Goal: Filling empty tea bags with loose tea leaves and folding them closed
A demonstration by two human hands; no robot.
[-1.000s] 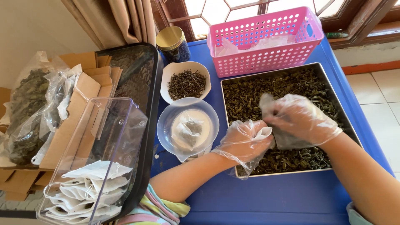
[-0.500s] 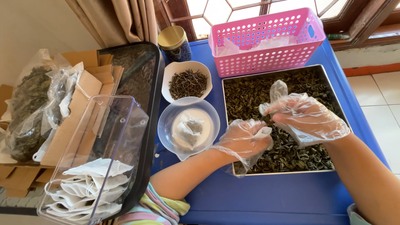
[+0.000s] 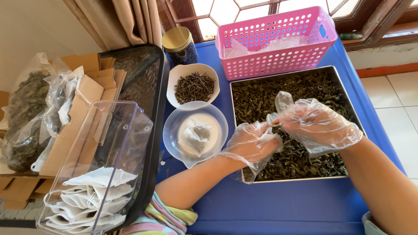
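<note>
Both my hands wear loose clear plastic gloves and meet over a metal tray full of dark dried leaves. My left hand is cupped at the tray's left side, holding a small white filter bag. My right hand pinches a tuft of leaves at the bag's mouth. Left of the tray, a clear bowl holds a filled bag.
A white dish of dark twiggy leaves, a gold-lidded jar and a pink basket stand behind. A clear box with empty white bags, cardboard and bags of leaves lie at left. The blue table ends by floor tiles at right.
My right hand has lifted from the leaves in the tray and come left to meet the left hand at the small bag.
</note>
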